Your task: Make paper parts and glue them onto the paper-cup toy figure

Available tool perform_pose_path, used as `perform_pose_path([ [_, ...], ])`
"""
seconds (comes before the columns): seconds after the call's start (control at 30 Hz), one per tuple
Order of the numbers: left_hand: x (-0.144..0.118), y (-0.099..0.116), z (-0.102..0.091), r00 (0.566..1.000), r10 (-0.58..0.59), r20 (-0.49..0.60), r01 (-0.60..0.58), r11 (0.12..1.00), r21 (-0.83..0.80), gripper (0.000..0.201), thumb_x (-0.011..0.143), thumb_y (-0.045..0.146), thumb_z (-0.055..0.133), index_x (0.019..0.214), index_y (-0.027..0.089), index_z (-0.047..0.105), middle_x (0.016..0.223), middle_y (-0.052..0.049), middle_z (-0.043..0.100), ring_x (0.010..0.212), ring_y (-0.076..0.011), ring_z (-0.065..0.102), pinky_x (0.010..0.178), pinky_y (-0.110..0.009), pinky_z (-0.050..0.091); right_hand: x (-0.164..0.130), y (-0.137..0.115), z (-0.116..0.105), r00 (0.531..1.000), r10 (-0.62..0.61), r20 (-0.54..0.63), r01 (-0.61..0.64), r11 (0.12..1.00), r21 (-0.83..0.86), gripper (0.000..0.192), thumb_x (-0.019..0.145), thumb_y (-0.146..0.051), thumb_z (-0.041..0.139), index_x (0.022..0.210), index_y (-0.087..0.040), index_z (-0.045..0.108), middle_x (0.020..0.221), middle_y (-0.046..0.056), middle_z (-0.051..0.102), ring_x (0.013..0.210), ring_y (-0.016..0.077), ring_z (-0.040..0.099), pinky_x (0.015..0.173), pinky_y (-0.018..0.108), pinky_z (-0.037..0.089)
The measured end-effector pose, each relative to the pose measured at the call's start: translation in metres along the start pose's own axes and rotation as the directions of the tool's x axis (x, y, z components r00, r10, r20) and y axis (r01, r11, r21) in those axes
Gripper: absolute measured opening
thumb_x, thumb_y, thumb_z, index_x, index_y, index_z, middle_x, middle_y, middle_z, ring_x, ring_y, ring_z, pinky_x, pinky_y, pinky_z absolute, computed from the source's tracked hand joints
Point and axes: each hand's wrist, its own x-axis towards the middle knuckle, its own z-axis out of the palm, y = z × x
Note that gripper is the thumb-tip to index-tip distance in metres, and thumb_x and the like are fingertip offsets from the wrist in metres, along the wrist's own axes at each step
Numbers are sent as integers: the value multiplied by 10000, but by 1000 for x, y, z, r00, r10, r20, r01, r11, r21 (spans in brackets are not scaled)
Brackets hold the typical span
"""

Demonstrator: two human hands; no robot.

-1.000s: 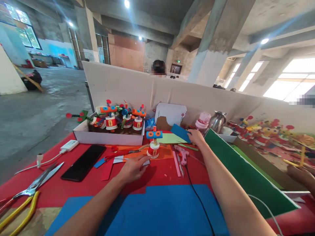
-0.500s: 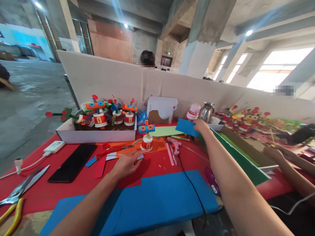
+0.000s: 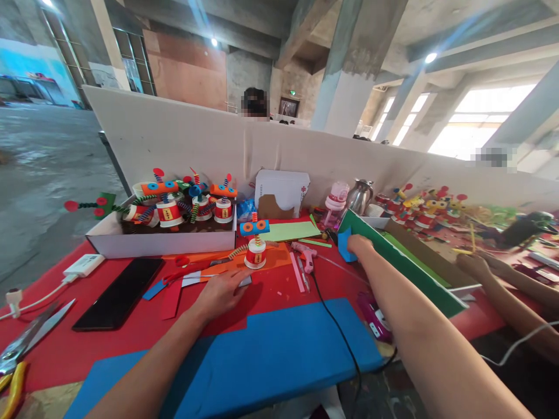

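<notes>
My right hand [image 3: 360, 247] is closed on a piece of blue paper [image 3: 346, 244], which is bent against the left end of a green-sided box [image 3: 404, 267]. My left hand [image 3: 222, 294] lies flat on the red tabletop, fingers stretched out beside a pale strip [image 3: 246, 281]. Just beyond those fingers stands a paper-cup figure [image 3: 255, 254] with a blue tube head and spring-like folded arms, on an orange sheet [image 3: 279, 261]. Red-handled scissors [image 3: 181, 262] lie left of the figure. A pink glue gun [image 3: 307, 256] rests between my hands.
A white box [image 3: 161, 243] at back left holds several similar figures. A black phone [image 3: 117, 294], large shears [image 3: 26, 343] and a blue sheet [image 3: 279, 349] lie nearer. A metal jug [image 3: 360, 196] and pink bottle [image 3: 336, 203] stand behind. Another person's hands [image 3: 474, 266] are at right.
My right hand has moved the blue paper down against the green-sided box, whose left end now stands higher. The paper has gone from flat to bent. My left hand stays on the table.
</notes>
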Motion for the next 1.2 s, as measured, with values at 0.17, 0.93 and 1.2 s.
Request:
perform_pose_path([
  [0.17,0,5,-5,990,-62,126,61,998,9,394,858,239,428,1224,225,575,1071,-93,674,894,-227,644,670,-288,494,2,-5,-22,996,87,36,-82,990,-117,381,712,-291,724,1040,-98,700,1074,249,668,1045,351,636,795,442,526],
  [0.93,0,2,4,998,-36,56,39,998,-44,364,874,253,423,1180,215,617,1086,-86,698,903,-209,662,740,-299,529,19,-67,29,860,-509,-22,505,857,-101,449,850,-202,536,1296,-165,518,1282,125,577,1175,236,522,964,318,408],
  [1.2,2,0,3,997,-29,78,33,998,-56,357,886,255,416,1176,194,616,1112,-103,687,936,-214,654,755,-306,529,23,-96,38,795,-605,38,605,788,-115,360,849,-156,528,1190,-241,607,1255,72,610,1164,215,527,944,336,398],
])
